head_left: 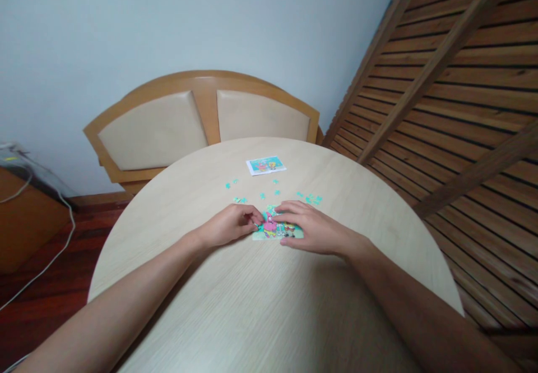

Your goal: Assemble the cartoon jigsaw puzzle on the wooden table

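Note:
A partly joined jigsaw puzzle [271, 230] with a pink cartoon figure lies flat on the round table, between my two hands. At its left edge my left hand [233, 224] pinches a small teal puzzle piece [257, 226], mostly covered by the fingers. My right hand [317, 228] rests over the right part of the puzzle, fingers spread and pressed on it, hiding some of the picture. Several loose teal pieces [313, 199] lie beyond the right hand. More loose pieces [239, 199] are scattered past the left hand.
A printed reference picture [269, 165] lies toward the far side of the pale wooden table [210, 317]. Behind the table stands a bench with a padded backrest [155, 129], against the wall. A slatted wooden screen [454, 81] rises on the right. A white cable [63, 244] runs at left.

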Motion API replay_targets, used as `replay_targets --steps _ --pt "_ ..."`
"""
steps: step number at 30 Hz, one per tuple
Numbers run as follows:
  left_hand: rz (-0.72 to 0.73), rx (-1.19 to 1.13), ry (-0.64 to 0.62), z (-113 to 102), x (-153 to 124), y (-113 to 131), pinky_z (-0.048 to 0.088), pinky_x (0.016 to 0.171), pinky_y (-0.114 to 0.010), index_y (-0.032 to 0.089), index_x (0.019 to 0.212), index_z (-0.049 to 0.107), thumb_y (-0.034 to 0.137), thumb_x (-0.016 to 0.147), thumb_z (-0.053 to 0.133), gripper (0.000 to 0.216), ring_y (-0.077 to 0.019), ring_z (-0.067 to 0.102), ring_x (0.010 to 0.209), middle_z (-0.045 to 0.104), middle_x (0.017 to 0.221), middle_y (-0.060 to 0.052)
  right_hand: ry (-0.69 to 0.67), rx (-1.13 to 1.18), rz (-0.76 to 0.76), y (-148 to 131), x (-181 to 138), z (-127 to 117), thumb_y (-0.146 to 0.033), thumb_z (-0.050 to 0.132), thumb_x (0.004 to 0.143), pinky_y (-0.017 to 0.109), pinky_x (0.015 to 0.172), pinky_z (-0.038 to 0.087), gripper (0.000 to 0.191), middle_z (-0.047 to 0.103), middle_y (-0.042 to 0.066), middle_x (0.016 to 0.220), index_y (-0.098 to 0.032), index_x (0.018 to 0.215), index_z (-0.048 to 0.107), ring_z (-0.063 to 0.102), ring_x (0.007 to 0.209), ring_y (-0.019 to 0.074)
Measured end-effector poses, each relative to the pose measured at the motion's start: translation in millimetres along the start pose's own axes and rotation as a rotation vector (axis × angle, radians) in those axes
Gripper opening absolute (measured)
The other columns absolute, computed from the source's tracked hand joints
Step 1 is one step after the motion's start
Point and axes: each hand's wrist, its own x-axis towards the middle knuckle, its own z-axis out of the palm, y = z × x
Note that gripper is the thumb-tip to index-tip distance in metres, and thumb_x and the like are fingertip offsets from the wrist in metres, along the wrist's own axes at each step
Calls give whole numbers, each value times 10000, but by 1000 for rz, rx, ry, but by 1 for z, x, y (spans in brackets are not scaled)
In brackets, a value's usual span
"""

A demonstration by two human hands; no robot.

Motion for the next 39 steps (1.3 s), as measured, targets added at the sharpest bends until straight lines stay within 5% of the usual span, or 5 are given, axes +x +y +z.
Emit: replay_targets --steps 30,34,39 --pt "99 284 11 -1 2 -3 490 797 -310 191 997 712 203 884 624 144 -189 647 843 738 929 -45 -11 38 9 1 5 18 -384 663 928 440 1073 461 351 651 103 1263 -249 1251 687 587 1200 264" --pt "129 383 26 -15 0 -4 488 863 -342 212 1055 708 251 925 602 172 -206 647 924 733 982 -50 -22 45 13 -1 5 16 -381 667 926 434 1076 460 365 651 108 1270 -238 1262 684 586 1206 266" --pt "-13 474 178 -54 -7 -26 501 852 -353 190 1031 707 287 945 539 212 -214 661 930 736 1021 -74 -29 55 6 -2 6 14 -379 657 938 427 1076 457 354 653 109 1274 -239 1261 685 593 1200 259"
